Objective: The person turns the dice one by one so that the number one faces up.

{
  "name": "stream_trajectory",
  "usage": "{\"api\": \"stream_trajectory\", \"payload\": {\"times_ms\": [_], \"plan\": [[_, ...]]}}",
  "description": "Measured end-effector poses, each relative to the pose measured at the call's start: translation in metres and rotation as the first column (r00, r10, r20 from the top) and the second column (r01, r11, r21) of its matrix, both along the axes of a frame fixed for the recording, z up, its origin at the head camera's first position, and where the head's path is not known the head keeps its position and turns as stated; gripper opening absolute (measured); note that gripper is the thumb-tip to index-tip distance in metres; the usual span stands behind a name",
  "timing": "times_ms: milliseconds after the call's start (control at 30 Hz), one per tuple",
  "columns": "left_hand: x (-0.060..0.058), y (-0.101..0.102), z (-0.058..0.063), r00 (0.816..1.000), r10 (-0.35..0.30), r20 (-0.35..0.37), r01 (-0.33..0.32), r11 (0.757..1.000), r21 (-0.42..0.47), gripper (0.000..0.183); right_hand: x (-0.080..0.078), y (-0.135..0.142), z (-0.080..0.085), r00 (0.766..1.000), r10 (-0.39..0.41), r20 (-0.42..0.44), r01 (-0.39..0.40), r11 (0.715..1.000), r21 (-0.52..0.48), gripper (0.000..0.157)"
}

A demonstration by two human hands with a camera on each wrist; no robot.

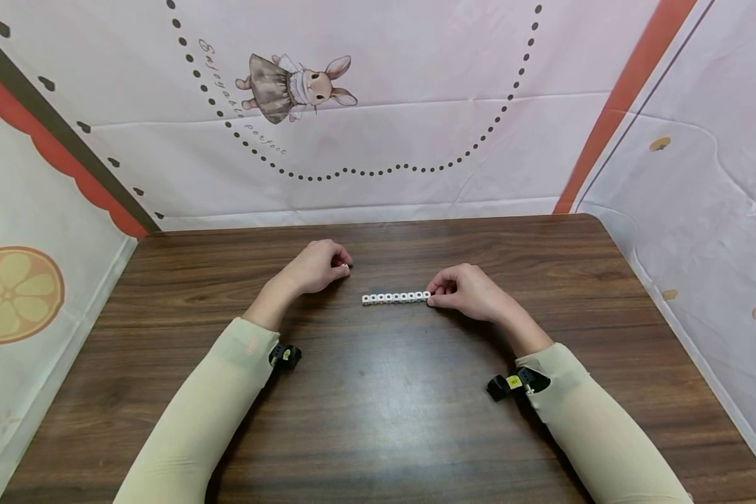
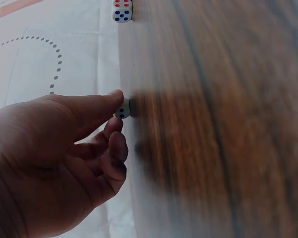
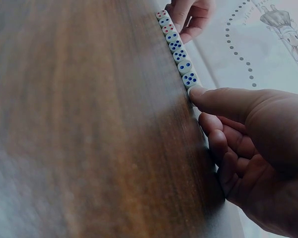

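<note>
A straight row of several white dice (image 1: 395, 297) lies across the wooden table, with blue and red pips showing on the dice (image 3: 175, 45) in the right wrist view. At the row's right end, my right hand (image 1: 469, 292) pinches the last die (image 3: 191, 91), which my thumb mostly covers. My left hand (image 1: 318, 266), beyond and left of the row, pinches a single die (image 2: 122, 110) between thumb and fingers, low by the tabletop. That die stands apart from the row's left end.
The brown wooden table (image 1: 365, 420) ends at a cloth backdrop (image 1: 416, 84) printed with a rabbit and dotted lines. More printed cloth (image 1: 718, 210) hangs along the right side. Each sleeved forearm wears a black wrist camera (image 1: 286, 355).
</note>
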State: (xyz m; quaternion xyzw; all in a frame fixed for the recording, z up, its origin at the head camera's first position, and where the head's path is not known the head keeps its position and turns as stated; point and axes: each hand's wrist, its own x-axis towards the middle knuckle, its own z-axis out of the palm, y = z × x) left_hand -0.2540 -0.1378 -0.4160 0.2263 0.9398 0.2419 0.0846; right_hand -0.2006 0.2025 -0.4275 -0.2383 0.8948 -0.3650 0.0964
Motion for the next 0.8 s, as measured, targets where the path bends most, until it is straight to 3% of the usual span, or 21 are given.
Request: {"api": "stream_trajectory", "payload": {"times_ms": [333,800], "plan": [[-0.0013,-0.0024,-0.0024,0.999,-0.007,-0.036,0.006,1.000,-0.030,0.015,-0.0004,-0.0006,-0.0006,1.000,-0.008,0.008,0.008,1.000,0.003,0.009],[0.0040,-0.0031,0.0006,0.999,0.042,-0.010,-0.042,0.999,0.004,0.008,-0.0001,-0.0012,-0.0004,1.000,-0.008,0.009,0.008,1.000,0.005,0.008]]}}
